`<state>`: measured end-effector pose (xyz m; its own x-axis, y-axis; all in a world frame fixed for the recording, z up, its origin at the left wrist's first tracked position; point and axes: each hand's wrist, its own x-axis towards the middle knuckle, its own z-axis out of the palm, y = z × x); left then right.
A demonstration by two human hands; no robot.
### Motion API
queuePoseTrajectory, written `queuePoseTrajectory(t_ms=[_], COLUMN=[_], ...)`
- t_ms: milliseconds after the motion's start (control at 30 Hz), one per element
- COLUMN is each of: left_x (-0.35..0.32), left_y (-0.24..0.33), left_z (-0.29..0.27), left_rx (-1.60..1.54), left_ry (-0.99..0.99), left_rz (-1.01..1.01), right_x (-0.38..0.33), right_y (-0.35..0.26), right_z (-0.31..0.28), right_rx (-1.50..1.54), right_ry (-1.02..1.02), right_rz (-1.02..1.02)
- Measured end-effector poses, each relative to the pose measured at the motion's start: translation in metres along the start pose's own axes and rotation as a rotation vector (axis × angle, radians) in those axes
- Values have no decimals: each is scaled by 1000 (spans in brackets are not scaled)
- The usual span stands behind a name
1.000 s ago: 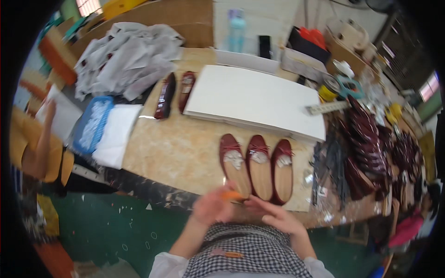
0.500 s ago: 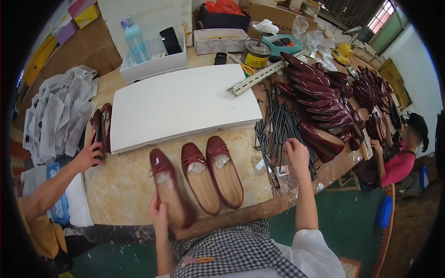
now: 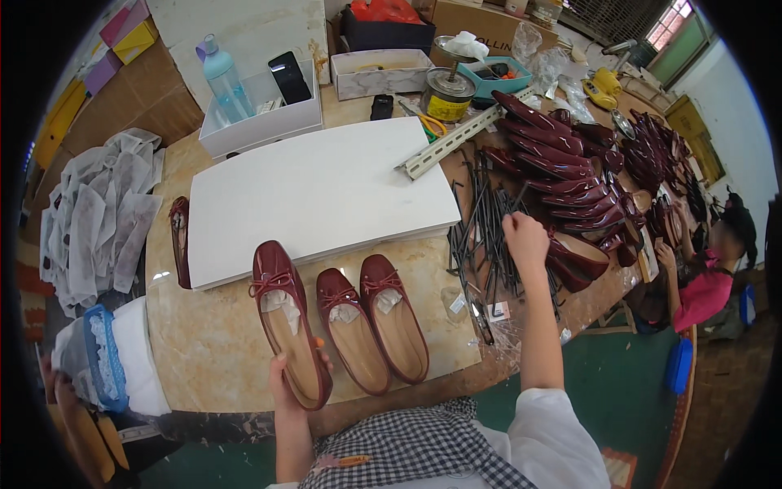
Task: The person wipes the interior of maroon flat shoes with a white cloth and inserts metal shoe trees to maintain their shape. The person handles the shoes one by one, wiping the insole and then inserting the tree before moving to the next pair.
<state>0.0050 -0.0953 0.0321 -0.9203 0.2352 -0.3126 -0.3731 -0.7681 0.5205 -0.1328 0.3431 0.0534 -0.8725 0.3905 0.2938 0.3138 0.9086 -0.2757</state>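
Your left hand [image 3: 287, 383] wraps around the heel end of a dark red flat shoe [image 3: 287, 326], fingers pressed against its sides, the toe pointing away from you over the marble table [image 3: 204, 342]. Just to the right of that grip lie two more matching shoes [image 3: 375, 326], side by side and nearly touching the one you hold. I judge that a twist of the held shoe could knock them out of line.

Further right, your right hand [image 3: 525, 238] reaches into a spread of thin dark strips [image 3: 485, 228]; I cannot tell whether the fingers are closed on one. Beyond it, stacked shoe soles [image 3: 562, 163] lean in a heap and look ready to slide if nudged.

Past the white board [image 3: 318, 191], an open white box [image 3: 261, 122] holds a blue bottle [image 3: 221, 77] and a black phone [image 3: 289, 77]. To its right, a grey box [image 3: 383, 72] looks nearly empty.
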Motion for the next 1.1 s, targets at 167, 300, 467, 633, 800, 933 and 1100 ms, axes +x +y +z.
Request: queuePoseTrajectory(t_ms=[167, 300, 467, 633, 800, 933, 1100], left_x=[11, 18, 16, 21, 38, 34, 26], left_y=[-3, -2, -6, -25, -21, -9, -4], left_z=[17, 17, 26, -3, 14, 33, 27], left_rx=[44, 117, 185, 89, 264, 481, 578], left_ry=[15, -65, 43, 246, 376, 343, 299], left_rz=[24, 20, 42, 19, 222, 524, 647], right_x=[-35, -32, -34, -30, -122, -159, -153], right_y=[-22, -11, 9, -31, -125, -195, -221], right_z=[-23, -9, 23, -2, -56, -90, -79], right_rx=[68, 146, 183, 240, 1011, 929, 922], right_ry=[103, 91, -91, 38, -647, -984, -1004], right_rz=[-13, -49, -40, -116, -134, -260, -291])
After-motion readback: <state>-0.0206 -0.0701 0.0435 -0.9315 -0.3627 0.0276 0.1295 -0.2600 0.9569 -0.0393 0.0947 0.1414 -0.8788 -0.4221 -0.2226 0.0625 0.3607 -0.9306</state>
